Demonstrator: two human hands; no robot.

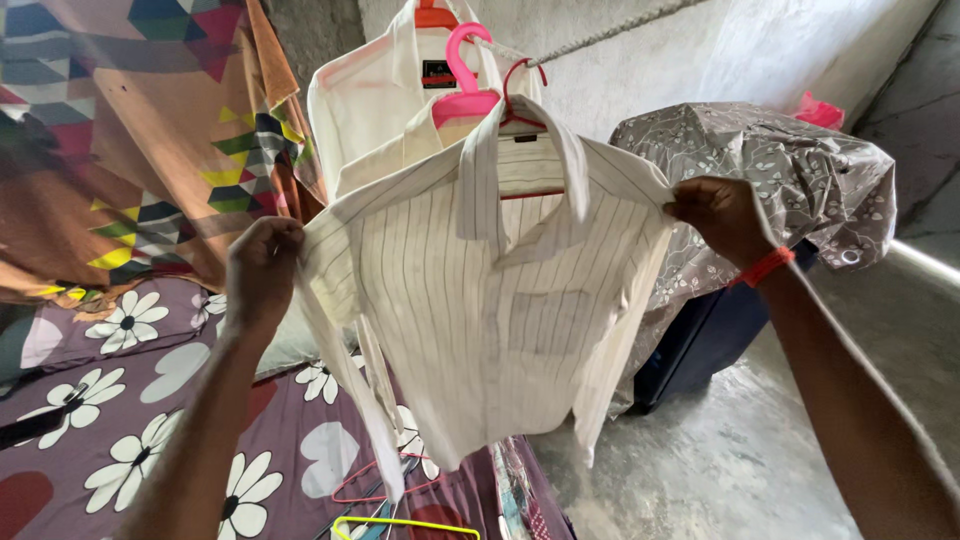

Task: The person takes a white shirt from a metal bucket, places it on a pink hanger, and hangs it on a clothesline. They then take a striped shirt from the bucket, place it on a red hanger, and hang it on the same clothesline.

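Between both grips, a white striped shirt [490, 300] is hanging on a red hanger [520, 110]. The left hand [262, 272] is pinching one shoulder seam, fingers clenched; the right hand [722, 215] is clenching the other shoulder, cloth stretching taut between them.

My left hand [262, 272] and right hand [722, 218] pinch the shoulders of the striped shirt [490, 300]; my fingertips are hidden in its fabric. Between my grips, the red hanger [522, 110] is mostly covered by the collar. Behind it, the shirt covers the lower part of the white shirt [370, 90], whose orange hanger [436, 14] is cut off by the top edge. Below my left grip, the yellow hanger [405, 524] runs past the bottom edge. Both forearms are cut off there.
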